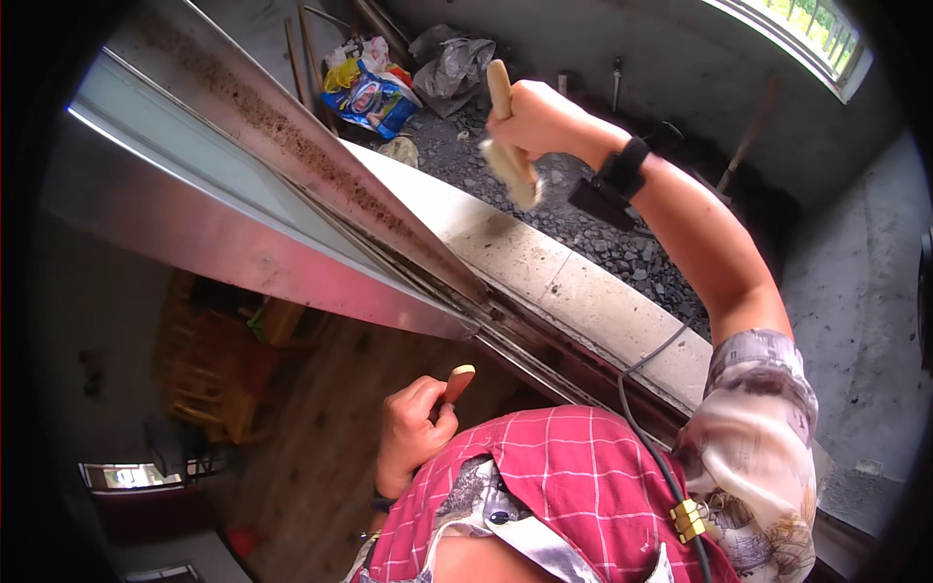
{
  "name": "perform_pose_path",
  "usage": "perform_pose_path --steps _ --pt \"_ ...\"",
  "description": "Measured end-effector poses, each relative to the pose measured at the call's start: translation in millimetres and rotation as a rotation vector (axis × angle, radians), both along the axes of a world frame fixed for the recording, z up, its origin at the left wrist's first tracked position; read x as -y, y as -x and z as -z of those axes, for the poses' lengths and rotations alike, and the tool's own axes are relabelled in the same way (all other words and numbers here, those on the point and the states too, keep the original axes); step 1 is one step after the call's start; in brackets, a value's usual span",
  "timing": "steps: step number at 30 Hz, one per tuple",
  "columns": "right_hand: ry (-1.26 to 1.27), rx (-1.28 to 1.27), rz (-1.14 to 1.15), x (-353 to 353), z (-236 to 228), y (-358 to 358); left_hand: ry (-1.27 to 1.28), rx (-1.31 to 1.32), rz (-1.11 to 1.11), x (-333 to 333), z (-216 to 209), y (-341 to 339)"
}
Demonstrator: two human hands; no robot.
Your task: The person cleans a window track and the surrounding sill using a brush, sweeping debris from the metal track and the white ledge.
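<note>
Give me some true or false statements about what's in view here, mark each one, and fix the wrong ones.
1. The right hand grips a brush with pale bristles. True.
2. The left hand is empty. False: the left hand holds a small flat piece with a pale end.
3. A yellow clip sits on the dark cable. True.
4. The blue bag lies on the pale ledge. False: it lies beyond the ledge, near a grey plastic bag.
5. The right wrist wears a dark band. True.

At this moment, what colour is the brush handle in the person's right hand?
The brush handle is light tan; the head view shows it best.
</note>
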State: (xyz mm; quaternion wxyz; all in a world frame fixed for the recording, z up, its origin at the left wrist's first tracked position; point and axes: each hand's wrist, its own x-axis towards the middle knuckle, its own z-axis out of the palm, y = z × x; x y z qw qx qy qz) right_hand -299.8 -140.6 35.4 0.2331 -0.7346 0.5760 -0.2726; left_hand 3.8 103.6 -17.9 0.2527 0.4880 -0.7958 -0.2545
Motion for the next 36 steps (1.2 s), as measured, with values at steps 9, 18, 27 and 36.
perform_pose_path --steps 9,18,27,36 --pt "-0.263 0.357 -0.248 -41 28 -35 0.106 -0.011 0.153 13 1 11" --pt "0.027 -0.085 0.090 -71 13 38 0.071 -0.112 0.115 8 40 4" --pt "-0.245 0.287 -0.088 -81 74 10 0.188 -0.150 0.221 14 63 3" --pt "0.003 0.066 0.094 -130 54 76 0.081 -0.199 0.194 18 91 7"
